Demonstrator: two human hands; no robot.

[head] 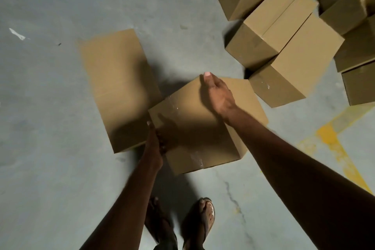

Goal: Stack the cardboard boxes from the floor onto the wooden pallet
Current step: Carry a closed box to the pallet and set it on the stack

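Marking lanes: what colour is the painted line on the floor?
The line is worn yellow; head view shows it best.

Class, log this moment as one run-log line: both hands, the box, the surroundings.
phase: pick-up | left hand grips cardboard box left edge | right hand at its far top edge | box on concrete floor | pallet: not in view

Our left grip (155, 144) clasps the taped box (194, 128) at its left edge; our right grip (220, 97) lies across its top. A second box (115, 87) sits just left of it.

No legible text or labels anywhere.
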